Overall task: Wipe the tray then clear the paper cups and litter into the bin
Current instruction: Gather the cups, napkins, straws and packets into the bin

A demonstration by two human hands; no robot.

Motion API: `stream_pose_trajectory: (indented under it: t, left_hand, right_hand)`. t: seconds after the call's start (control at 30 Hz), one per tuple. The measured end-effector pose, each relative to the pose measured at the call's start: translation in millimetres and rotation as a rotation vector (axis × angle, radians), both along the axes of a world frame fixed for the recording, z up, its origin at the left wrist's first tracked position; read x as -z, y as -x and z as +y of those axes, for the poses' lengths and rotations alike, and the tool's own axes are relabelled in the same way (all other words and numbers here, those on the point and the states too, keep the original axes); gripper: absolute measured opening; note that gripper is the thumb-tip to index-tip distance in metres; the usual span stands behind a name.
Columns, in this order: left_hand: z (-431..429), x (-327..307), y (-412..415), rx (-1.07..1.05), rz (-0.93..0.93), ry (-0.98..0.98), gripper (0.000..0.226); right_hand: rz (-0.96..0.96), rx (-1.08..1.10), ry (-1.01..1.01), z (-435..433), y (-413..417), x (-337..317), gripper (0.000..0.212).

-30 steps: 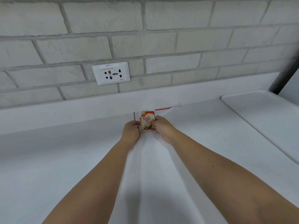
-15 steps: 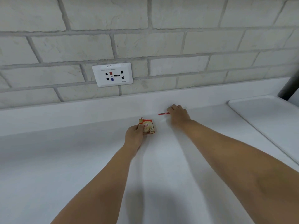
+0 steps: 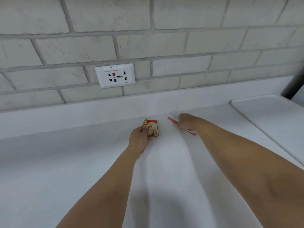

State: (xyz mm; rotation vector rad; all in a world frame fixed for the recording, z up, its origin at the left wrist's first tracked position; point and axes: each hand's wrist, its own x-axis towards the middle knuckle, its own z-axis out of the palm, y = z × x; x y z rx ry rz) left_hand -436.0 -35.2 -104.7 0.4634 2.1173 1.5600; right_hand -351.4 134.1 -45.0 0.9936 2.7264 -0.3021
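The white counter [image 3: 82,162] runs beneath the wall socket [image 3: 115,75]. Far right of the socket, a white tray [image 3: 271,116] lies on it, cut off by the frame edge. Directly below the socket and slightly right, the left hand [image 3: 138,139] pinches a creamer sachet [image 3: 152,129] by its left edge; the thumb covers part of the print. A thin stick end peeks above the sachet, too small to identify. Further right of the socket, the right hand [image 3: 185,120] has its fingers curled round a red-and-white straw [image 3: 171,120], whose ends poke out on both sides while its middle is hidden.
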Motion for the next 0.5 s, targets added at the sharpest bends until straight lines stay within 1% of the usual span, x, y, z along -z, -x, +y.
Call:
stream_pose_trajectory:
  t: [0.17,0.23,0.33,0.43,0.5]
  left_hand:
    - [-7.7,-4.0,-15.2,0.036,0.039,0.033,0.037]
    - [-12.6,-4.7,-24.1,0.056,0.064,0.043,0.037]
    - [-19.5,-5.0,-38.4,0.088,0.108,0.057,0.035]
    - [-22.5,-8.0,-57.0,0.128,0.184,0.091,0.034]
    - [-22.8,-10.5,-73.5,0.186,0.237,0.106,0.031]
  right_hand:
    - [0.055,0.121,-0.088,-31.9,-18.8,18.7,0.034]
    - [0.084,0.171,-0.108,-44.2,-32.0,24.8,0.037]
    - [0.101,0.151,-0.142,-59.5,-58.4,29.8,0.044]
    - [0.125,0.173,-0.105,-72.1,-86.6,24.2,0.039]
    - [0.136,0.229,-0.018,-78.9,-109.3,15.8,0.036]
